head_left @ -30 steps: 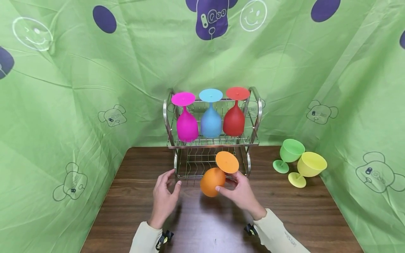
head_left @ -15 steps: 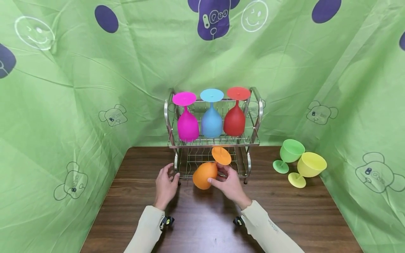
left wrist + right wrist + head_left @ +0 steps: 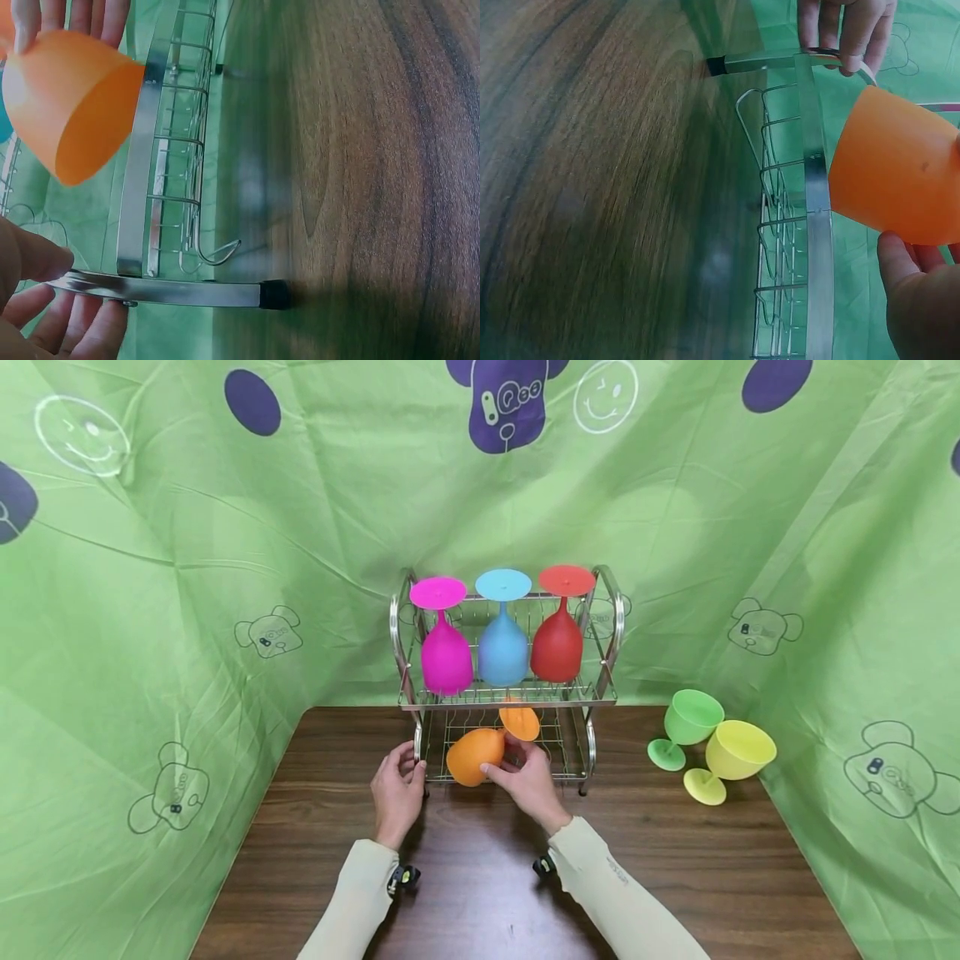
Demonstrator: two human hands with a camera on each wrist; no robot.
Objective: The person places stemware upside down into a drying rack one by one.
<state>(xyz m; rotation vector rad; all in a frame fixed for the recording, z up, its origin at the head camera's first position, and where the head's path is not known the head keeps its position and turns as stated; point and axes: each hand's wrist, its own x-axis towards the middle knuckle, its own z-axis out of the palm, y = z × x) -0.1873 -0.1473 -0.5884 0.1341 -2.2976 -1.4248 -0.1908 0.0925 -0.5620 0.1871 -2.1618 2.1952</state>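
Observation:
An orange goblet (image 3: pixel 476 757) is tilted, its bowl to the left and its round foot up toward the right, at the front of the lower tier. My right hand (image 3: pixel 528 781) holds it with the thumb on the near side; the other fingers are partly hidden behind it. In the left wrist view its mouth faces down toward the rack's front bar. My left hand (image 3: pixel 398 787) pinches the left side frame of the metal dish rack (image 3: pixel 169 292), thumb on one side and fingers on the other.
Upside-down pink (image 3: pixel 447 658), blue (image 3: pixel 503 652) and red (image 3: pixel 557 650) goblets stand on the upper tier. Green (image 3: pixel 690 718) and yellow (image 3: pixel 738 752) goblets stand upright on the wooden table (image 3: pixel 675 860) at the right. Green cloth (image 3: pixel 187 568) surrounds the table.
My right hand has carried the orange goblet forward and left, from in front of the rack to its lower tier. My left hand has closed in on the rack's left side frame.

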